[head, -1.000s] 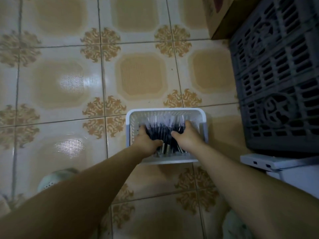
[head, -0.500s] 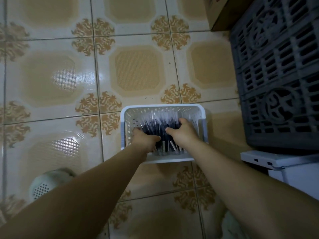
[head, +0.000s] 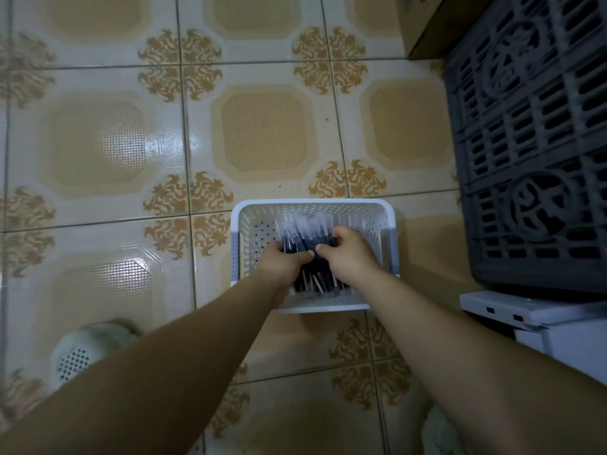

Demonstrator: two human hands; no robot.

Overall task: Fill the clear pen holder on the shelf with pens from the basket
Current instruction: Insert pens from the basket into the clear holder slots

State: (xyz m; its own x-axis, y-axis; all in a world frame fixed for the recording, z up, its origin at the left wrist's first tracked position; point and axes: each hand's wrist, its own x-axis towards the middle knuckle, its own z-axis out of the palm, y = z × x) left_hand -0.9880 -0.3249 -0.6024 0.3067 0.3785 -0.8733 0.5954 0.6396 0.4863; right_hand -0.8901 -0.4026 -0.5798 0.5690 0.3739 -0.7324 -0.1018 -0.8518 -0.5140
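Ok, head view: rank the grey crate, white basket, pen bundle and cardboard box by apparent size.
1. grey crate, even cropped by the frame
2. white basket
3. pen bundle
Unranked: cardboard box, mostly out of frame.

Both hands cover the pens (head: 308, 231), so the middle of the bundle is out of sight. The left hand (head: 284, 262) and right hand (head: 349, 254) have their fingertips buried in it. The pens' far ends smear into a pale blur, no counting them. The basket (head: 249, 224) loses part of its near rim under the left forearm. Far right, a cardboard box (head: 423, 24) is cropped by the top edge and the grey crate (head: 525, 142) by the right edge. Near left, a white perforated object (head: 75, 356) is half hidden under the arm, and I can't tell what it is.
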